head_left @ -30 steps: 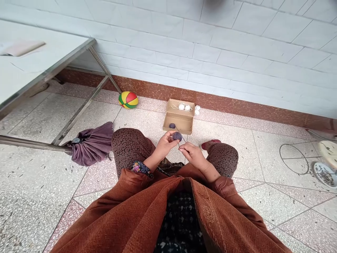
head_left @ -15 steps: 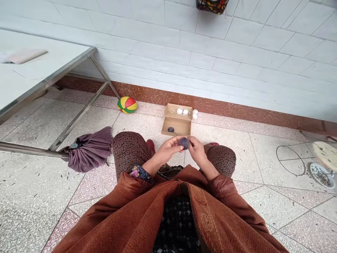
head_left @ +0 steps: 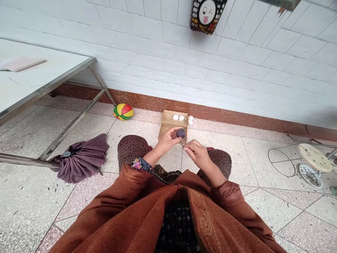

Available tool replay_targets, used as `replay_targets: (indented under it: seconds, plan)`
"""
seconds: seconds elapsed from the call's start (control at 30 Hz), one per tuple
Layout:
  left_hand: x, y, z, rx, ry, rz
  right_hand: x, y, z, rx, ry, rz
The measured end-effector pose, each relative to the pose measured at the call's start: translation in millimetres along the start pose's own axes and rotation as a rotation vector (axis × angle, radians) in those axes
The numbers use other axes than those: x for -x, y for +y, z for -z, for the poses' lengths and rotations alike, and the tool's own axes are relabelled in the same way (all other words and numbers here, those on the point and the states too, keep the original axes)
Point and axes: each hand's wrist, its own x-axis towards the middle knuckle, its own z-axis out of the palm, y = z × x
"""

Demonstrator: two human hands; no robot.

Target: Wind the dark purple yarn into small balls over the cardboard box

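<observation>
In the head view, the left hand (head_left: 168, 141) pinches a purple yarn ball (head_left: 180, 133) in front of an open box (head_left: 165, 126); the right hand (head_left: 197, 153) grips a strand (head_left: 182, 143). The ball looks mostly wound, with 1 strand loose between ball and right fingertips.

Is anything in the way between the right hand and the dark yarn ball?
Only a strand and the thumb of the left hand, which holds the ball; nothing else visible separates it from the right hand.
</observation>
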Motion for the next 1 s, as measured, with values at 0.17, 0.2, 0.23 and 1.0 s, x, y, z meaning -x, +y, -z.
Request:
replay_targets:
  seconds: [0.17, 0.2, 0.23, 1.0]
  plan:
    - [-14.0, 11.3, 4.9, -0.092, -0.136, 0.001, -54.3, 22.9, 27.1, 0.005, 0.125, 0.04]
    - [-16.2, 14.1, 4.4, -0.072, -0.177, 0.001, -66.3, 31.2, 29.4, 0.001, 0.138, 0.031]
    - [-19.2, 16.7, 3.5, -0.034, -0.205, -0.006, -77.4, 40.1, 29.8, -0.006, 0.148, 0.011]
    - [-145.5, -31.2, 26.3, 0.185, 0.032, 0.053, -177.6, 130.8, 2.0, -0.006, 0.053, 0.039]
